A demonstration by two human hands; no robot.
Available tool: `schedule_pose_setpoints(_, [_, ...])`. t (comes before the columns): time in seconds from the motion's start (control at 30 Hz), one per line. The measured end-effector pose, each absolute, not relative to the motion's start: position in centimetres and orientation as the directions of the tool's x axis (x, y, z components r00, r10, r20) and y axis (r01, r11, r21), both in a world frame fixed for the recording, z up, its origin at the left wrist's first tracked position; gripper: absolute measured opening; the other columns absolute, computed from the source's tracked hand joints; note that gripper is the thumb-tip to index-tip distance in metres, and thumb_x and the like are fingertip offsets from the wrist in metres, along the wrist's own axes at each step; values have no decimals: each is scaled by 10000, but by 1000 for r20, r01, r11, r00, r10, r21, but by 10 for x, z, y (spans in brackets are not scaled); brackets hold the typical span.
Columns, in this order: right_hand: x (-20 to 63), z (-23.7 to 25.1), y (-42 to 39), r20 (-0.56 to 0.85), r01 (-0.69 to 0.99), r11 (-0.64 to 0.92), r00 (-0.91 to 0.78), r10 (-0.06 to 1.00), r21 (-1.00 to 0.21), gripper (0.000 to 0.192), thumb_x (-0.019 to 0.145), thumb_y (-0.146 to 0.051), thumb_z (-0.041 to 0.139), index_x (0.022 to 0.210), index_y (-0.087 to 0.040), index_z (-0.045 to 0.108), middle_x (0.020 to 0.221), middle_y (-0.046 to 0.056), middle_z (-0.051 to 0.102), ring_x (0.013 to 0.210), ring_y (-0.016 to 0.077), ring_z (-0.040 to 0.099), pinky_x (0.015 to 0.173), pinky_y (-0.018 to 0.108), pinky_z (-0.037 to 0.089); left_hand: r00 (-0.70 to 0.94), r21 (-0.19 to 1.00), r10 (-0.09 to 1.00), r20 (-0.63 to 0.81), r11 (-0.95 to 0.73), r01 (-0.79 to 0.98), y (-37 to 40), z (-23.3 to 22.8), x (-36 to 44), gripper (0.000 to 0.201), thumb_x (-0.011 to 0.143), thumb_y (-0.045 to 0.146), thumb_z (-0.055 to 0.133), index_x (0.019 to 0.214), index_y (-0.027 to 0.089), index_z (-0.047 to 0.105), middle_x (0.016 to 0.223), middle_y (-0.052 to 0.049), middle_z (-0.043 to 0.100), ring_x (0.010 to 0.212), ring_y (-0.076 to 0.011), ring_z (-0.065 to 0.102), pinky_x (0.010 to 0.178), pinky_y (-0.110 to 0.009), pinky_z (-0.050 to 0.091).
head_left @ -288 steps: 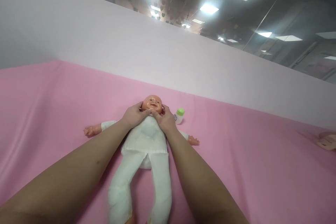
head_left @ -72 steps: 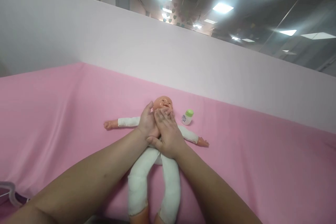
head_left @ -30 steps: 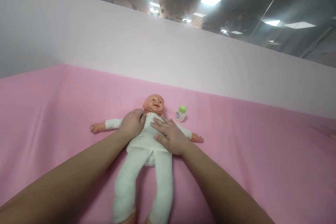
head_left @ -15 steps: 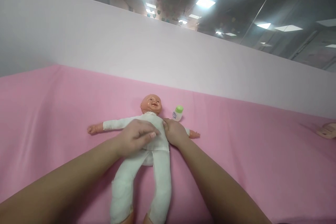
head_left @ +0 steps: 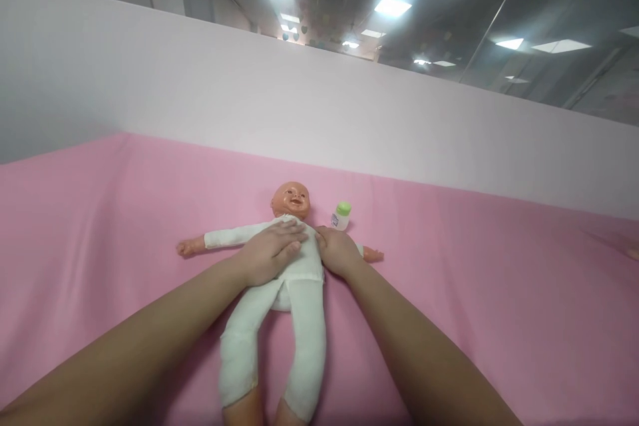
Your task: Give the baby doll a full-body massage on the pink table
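A baby doll [head_left: 308, 265] with a white cloth body lies face up, arms spread and legs toward me. My left hand [head_left: 272, 253] rests flat on its chest, fingers stretched out and nothing in the palm's grip. At the doll's side, near the upper arm, my right hand [head_left: 339, 251] is curled, with its thumb against the torso. Its other fingers are mostly hidden behind the hand and the doll's arm. Just beyond my right hand is a small clear bottle [head_left: 341, 217] with a green cap.
A pink sheet [head_left: 479, 293] covers the surface under the doll. Behind it runs a low white wall [head_left: 319, 106] with glass above, showing ceiling lights. Part of a skin-coloured object [head_left: 633, 253] shows at the right edge; I cannot make it out.
My left hand has come down from a slightly raised, blurred pose to lie flat, a little higher on the doll's chest. My right hand stays at the doll's side. The view has shifted slightly.
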State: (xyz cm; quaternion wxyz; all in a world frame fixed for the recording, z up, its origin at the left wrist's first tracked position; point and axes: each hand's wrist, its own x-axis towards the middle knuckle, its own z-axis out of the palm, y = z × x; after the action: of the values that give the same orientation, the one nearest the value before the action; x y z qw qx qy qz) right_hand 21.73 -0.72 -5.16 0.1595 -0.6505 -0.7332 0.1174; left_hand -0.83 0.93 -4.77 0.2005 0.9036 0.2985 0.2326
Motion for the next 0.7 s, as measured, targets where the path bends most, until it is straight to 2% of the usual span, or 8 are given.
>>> schedule_pose_setpoints(0.13, [217,-53,-9,112,921,148,-115,987,-360,351,1033,-305,369,1148,-206,685,1076,85,742,979,232,668,821,323,448,535,531,771,344,-630,566,24,-58,-18,541,1021,490,378,1410,197,615,1507,-51,544,1430,-255,459,1209,-417,327])
schedule_pose_setpoints(0.23, [217,-54,-10,191,895,193,-125,974,-401,345,1024,-291,385,1144,-204,696,1081,86,745,989,233,673,856,343,478,399,580,863,311,-505,640,35,-62,-28,463,997,444,409,1307,250,692,1334,-20,693,1241,-247,633,1062,-370,466])
schedule_pose_setpoints(0.33, [212,-50,-17,382,801,383,-211,900,-460,343,1007,-291,432,1231,-214,681,1206,81,726,1114,225,657,991,369,476,326,604,910,256,-414,681,44,-63,-35,428,991,424,385,1149,283,757,1131,-3,779,1057,-247,707,899,-357,518])
schedule_pose_setpoints(0.43, [194,-42,-37,523,619,649,-410,747,-441,373,980,-340,506,1292,-199,654,1347,94,668,1277,226,590,1111,391,426,332,605,910,246,-412,681,47,-64,-35,425,983,433,381,1063,276,767,1072,-10,788,991,-242,713,847,-341,515])
schedule_pose_setpoints(0.5, [177,-37,-56,514,468,785,-593,619,-405,399,982,-366,506,1324,-203,632,1382,83,650,1316,209,565,1140,388,400,340,603,909,242,-416,681,47,-63,-34,427,977,435,378,1028,270,769,1039,-17,790,963,-239,713,830,-332,512])
schedule_pose_setpoints(0.57, [159,-34,-75,466,348,858,-729,501,-378,446,982,-426,509,1352,-199,609,1400,76,640,1340,194,548,1169,369,358,335,599,910,244,-413,686,45,-62,-32,419,968,421,382,1016,270,769,1014,-23,790,947,-239,710,826,-330,508])
schedule_pose_setpoints(0.63, [146,-35,-88,394,322,877,-799,454,-357,502,979,-495,522,1387,-208,579,1458,68,594,1394,196,497,1207,374,290,326,591,911,251,-411,694,43,-61,-30,405,960,404,388,1003,271,769,998,-27,789,930,-239,707,821,-332,504])
schedule_pose_setpoints(0.7, [140,-37,-91,346,351,871,-815,465,-344,567,967,-556,533,1415,-210,554,1485,78,567,1424,210,464,1234,396,223,329,580,909,255,-416,700,43,-61,-29,398,959,398,387,975,268,762,978,-31,787,903,-240,702,797,-331,500])
